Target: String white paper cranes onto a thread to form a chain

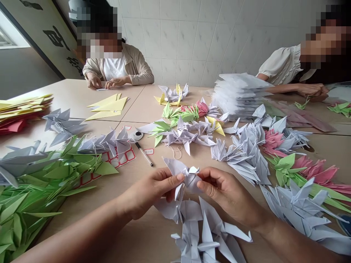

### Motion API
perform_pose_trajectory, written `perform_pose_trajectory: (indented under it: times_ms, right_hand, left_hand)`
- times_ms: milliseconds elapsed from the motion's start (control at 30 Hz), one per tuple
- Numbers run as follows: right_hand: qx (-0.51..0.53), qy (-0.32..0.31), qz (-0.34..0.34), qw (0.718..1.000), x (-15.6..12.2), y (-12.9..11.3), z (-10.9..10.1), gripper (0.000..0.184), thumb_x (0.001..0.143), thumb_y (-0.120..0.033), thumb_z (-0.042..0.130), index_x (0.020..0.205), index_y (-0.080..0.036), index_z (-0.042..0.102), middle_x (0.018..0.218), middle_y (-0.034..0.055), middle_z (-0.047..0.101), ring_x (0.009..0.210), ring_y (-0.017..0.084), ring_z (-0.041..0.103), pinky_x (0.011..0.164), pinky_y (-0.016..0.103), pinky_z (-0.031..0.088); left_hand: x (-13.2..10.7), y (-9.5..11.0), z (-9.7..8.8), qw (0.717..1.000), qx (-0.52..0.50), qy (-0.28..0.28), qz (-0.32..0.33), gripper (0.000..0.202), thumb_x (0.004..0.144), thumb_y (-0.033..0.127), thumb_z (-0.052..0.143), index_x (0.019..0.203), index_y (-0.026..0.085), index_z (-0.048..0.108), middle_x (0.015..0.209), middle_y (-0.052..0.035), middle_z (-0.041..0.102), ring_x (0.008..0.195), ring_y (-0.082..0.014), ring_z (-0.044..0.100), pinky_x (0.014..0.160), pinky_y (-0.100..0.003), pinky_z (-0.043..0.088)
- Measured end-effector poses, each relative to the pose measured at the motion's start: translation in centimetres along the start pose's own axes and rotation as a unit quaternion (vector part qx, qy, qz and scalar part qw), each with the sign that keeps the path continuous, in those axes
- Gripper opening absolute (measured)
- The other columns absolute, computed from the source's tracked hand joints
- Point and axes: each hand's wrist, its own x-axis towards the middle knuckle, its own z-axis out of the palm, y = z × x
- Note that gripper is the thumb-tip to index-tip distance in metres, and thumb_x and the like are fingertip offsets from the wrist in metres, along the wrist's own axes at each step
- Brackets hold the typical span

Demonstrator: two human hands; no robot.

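Both the left hand (149,193) and right hand (227,193), fingers (171,178) gripping a paper crane (189,180) between them

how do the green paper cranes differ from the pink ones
The bright green paper cranes form a big dense heap; the pink paper cranes a far smaller cluster. The green lie at the left, the pink at the right beside pale grey paper cranes. Both are pointy folded paper.
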Motion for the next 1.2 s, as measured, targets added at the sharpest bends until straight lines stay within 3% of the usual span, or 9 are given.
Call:
perform_pose_trajectory:
  times_ms: [100, 300, 433, 567, 733, 933, 1133, 1200]
  right_hand:
    - [0.007, -0.012, 0.006, 1.0, 0.2, -0.3, 0.1, 0.027, 0.093, -0.042, 0.057, 0.078, -0.019, 0.061, 0.073, -0.0018, 0.056, 0.067, 0.012, 0.05, 0.062, 0.024, 0.042]
    - [0.089, 0.021, 0.049, 0.995, 0.4, -0.4, -0.4, 0.026, 0.089, -0.041, 0.062, 0.077, -0.018, 0.064, 0.071, -0.0024, 0.052, 0.064, 0.01, 0.043, 0.058, 0.023, 0.037]
    - [0.202, 0.034, 0.097, 0.974, 0.6, -0.1, -0.7, 0.023, 0.084, -0.04, 0.068, 0.075, -0.019, 0.065, 0.073, -0.0022, 0.058, 0.067, 0.01, 0.053, 0.06, 0.022, 0.041]
    - [0.252, 0.034, 0.109, 0.961, 0.8, 0.0, -0.9, 0.02, 0.083, -0.037, 0.07, 0.077, -0.019, 0.067, 0.077, 0.0001, 0.064, 0.074, 0.012, 0.059, 0.061, 0.022, 0.043]
    - [0.304, 0.031, 0.109, 0.946, 0.7, 0.1, -1.2, 0.019, 0.084, -0.036, 0.07, 0.077, -0.019, 0.066, 0.075, -0.0007, 0.066, 0.074, 0.012, 0.061, 0.059, 0.02, 0.043]
    - [0.331, 0.035, 0.105, 0.937, 0.7, 0.5, -1.4, 0.016, 0.085, -0.035, 0.07, 0.081, -0.02, 0.068, 0.079, -0.0001, 0.07, 0.077, 0.012, 0.064, 0.062, 0.019, 0.046]
    - [0.357, 0.049, 0.103, 0.927, 0.7, 0.7, -1.6, 0.014, 0.083, -0.033, 0.073, 0.081, -0.021, 0.068, 0.078, -0.0007, 0.069, 0.08, 0.013, 0.068, 0.06, 0.018, 0.047]
    - [0.365, 0.045, 0.103, 0.924, 0.6, 0.6, -1.6, 0.014, 0.083, -0.033, 0.073, 0.081, -0.02, 0.068, 0.078, -0.0004, 0.069, 0.08, 0.014, 0.068, 0.06, 0.018, 0.048]
  left_hand:
    - [0.0, -0.2, -0.1, 0.999, -0.007, -0.032, -0.006, 0.05, 0.08, 0.064, 0.06, 0.072, 0.015, 0.053, 0.062, 0.0027, 0.048, 0.056, -0.0099, 0.037, 0.054, -0.024, 0.026]
    - [-0.1, 0.3, -0.3, 0.995, 0.076, -0.051, 0.035, 0.048, 0.088, 0.063, 0.049, 0.083, 0.015, 0.056, 0.067, 0.003, 0.048, 0.06, -0.0102, 0.039, 0.056, -0.022, 0.029]
    - [-0.1, 0.6, -0.3, 0.99, 0.118, -0.03, 0.077, 0.044, 0.093, 0.056, 0.045, 0.093, 0.015, 0.06, 0.078, -0.0005, 0.056, 0.071, -0.0134, 0.049, 0.064, -0.024, 0.038]
    - [-0.1, 0.5, -0.4, 0.981, 0.168, -0.013, 0.093, 0.046, 0.091, 0.05, 0.054, 0.12, 0.015, 0.059, 0.094, -0.0059, 0.061, 0.082, -0.0181, 0.054, 0.072, -0.028, 0.042]
    - [-0.2, -0.4, -0.3, 0.972, 0.2, -0.021, 0.12, 0.065, 0.075, 0.041, 0.076, 0.132, 0.021, 0.051, 0.105, -0.0069, 0.061, 0.094, -0.0211, 0.055, 0.084, -0.032, 0.043]
    - [-0.1, -0.1, 0.0, 0.968, 0.243, 0.014, 0.068, 0.06, 0.072, 0.027, 0.076, 0.127, 0.025, 0.053, 0.097, -0.0024, 0.066, 0.086, -0.0201, 0.059, 0.079, -0.032, 0.044]
    - [-0.6, 1.4, 0.3, 0.95, 0.311, -0.005, 0.039, 0.044, 0.075, 0.016, 0.067, 0.118, 0.022, 0.062, 0.087, -0.0012, 0.067, 0.084, -0.0206, 0.06, 0.077, -0.031, 0.043]
    - [-0.7, 1.4, 0.2, 0.945, 0.322, -0.019, 0.048, 0.037, 0.077, 0.02, 0.068, 0.114, 0.021, 0.065, 0.086, -0.0014, 0.067, 0.084, -0.0207, 0.06, 0.074, -0.029, 0.043]
